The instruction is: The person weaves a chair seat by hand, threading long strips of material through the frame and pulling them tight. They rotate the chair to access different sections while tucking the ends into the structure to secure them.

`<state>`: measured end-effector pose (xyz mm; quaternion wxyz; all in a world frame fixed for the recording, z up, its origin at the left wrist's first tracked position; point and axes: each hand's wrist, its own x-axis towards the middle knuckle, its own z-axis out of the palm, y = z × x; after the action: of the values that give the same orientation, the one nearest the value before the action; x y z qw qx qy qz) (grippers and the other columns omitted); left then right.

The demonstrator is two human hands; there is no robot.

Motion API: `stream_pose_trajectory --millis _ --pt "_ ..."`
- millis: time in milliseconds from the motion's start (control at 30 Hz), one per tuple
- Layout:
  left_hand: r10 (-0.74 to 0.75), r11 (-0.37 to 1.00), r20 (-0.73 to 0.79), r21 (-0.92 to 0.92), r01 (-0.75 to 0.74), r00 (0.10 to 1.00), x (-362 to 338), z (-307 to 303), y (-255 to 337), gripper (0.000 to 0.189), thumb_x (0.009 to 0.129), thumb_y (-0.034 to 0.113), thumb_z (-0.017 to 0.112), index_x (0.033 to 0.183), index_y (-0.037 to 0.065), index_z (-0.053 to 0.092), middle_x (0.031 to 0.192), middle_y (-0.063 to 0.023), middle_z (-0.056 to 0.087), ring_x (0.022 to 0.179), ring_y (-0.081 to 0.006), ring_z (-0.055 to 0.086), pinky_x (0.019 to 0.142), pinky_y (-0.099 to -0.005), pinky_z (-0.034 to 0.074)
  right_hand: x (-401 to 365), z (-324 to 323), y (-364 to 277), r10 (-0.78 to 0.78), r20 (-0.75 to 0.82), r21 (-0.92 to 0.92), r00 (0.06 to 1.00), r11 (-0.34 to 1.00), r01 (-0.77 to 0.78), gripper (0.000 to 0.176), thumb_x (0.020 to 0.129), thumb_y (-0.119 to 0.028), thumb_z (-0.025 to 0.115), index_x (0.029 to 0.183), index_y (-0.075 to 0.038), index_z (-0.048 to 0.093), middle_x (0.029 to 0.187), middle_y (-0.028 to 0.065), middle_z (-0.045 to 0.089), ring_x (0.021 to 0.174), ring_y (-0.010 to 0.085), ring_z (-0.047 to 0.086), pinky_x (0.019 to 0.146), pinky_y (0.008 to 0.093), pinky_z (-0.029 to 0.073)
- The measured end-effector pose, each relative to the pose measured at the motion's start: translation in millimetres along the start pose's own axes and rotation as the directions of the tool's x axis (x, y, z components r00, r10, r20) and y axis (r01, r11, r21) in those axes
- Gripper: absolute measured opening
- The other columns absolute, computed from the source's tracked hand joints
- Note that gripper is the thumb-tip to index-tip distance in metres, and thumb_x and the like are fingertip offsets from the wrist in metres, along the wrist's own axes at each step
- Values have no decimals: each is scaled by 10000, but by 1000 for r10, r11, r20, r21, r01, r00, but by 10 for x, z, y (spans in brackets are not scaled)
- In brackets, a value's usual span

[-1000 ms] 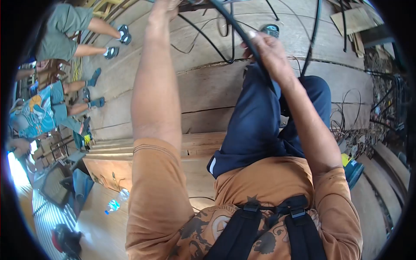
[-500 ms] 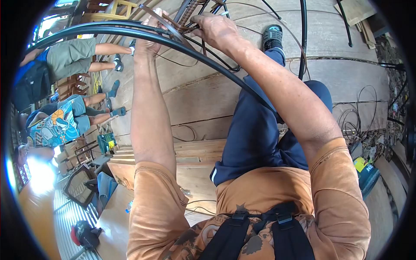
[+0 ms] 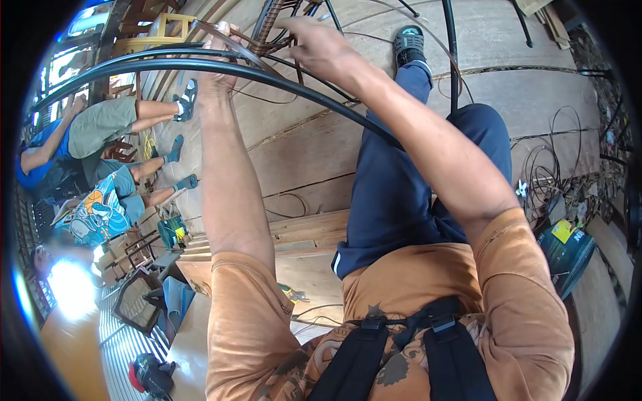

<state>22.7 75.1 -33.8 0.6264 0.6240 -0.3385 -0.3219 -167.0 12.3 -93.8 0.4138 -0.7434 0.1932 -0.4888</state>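
Observation:
A curved black metal frame (image 3: 267, 73) crosses in front of me, with brown strips woven round its bars (image 3: 267, 23) near the top. My left hand (image 3: 221, 57) is closed round the black bars and a flat brown strip (image 3: 231, 43), at the upper left of centre. Just right of the woven part is my right hand (image 3: 314, 50), its fingers bent and partly spread towards the weaving; they are smeared, and whether they hold a strip is unclear. A long thin brown strip (image 3: 438, 40) curves over the floor to the right.
Two people stand at the left, one in grey-green shorts (image 3: 103, 127), one in a patterned shirt (image 3: 100, 210). Loose dark strips (image 3: 542, 164) and a green spool (image 3: 568, 250) lie at the right. Wooden planks (image 3: 307, 234) lie near my knees.
My right hand has drawn slightly away from the woven part and its fingers have loosened. The view has shifted a little, and the nearer person's arm at the left now shows.

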Motion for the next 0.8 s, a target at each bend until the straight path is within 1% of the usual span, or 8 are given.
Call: stream_pose_trajectory --millis 33,200,233,367,467,500,633,800 --pt "-2 1000 9 -14 2 1000 -57 41 20 199 890 257 584 859 61 585 666 -3 537 540 -50 477 467 -158 392 -110 -170 -74 281 137 139 950 944 -299 363 790 -77 619 1146 -69 550 1134 144 575 963 318 581 811 381 471" --pt "-6 999 32 49 5 999 -306 299 165 108 880 157 587 883 54 554 780 -29 572 647 -68 509 554 -189 436 -342 -213 -167 227 177 -14 958 973 -229 343 791 -85 591 1133 -68 570 1036 194 580 974 342 554 839 393 455" --pt "-6 993 4 121 5 1000 -344 359 139 281 886 337 549 830 65 589 672 8 513 597 -64 434 550 -206 343 -329 -258 -185 258 216 -37 942 966 -256 343 783 -92 591 1125 -74 576 1009 203 578 969 352 550 837 399 451" --pt "-38 987 85 161 24 996 -405 365 172 330 874 391 569 842 63 585 665 9 520 596 -67 463 549 -209 373 -260 -290 -255 186 239 -22 953 982 -186 281 772 -136 596 1050 -101 615 937 207 584 924 355 565 796 418 453" --pt "-109 975 76 201 92 991 -367 359 212 313 860 383 594 850 70 588 663 9 520 607 -73 475 563 -219 392 -2 -489 -490 373 431 -197 822 928 -317 241 829 -248 561 1036 -152 637 1053 189 561 1024 344 540 863 414 443" --pt "-120 982 67 151 109 991 -368 379 218 293 857 369 602 853 76 591 670 8 522 620 -76 480 571 -217 395 -56 -384 -362 263 370 -241 891 953 -181 255 838 -289 535 1006 -129 640 1031 187 579 1010 351 537 863 419 438" --pt "-168 985 103 55 163 980 -411 400 252 255 854 325 621 884 73 593 731 -1 546 666 -102 510 599 -218 413 -148 -400 -199 90 485 -129 870 991 -31 265 865 -277 478 985 -96 630 915 179 602 956 349 547 849 441 431" --pt "98 987 78 121 -107 992 -441 301 102 253 868 264 612 960 32 572 875 -18 565 844 -117 548 770 -269 438 -364 -831 -321 136 370 178 919 960 -214 278 902 -291 453 864 -50 587 792 149 587 771 319 565 727 406 448"
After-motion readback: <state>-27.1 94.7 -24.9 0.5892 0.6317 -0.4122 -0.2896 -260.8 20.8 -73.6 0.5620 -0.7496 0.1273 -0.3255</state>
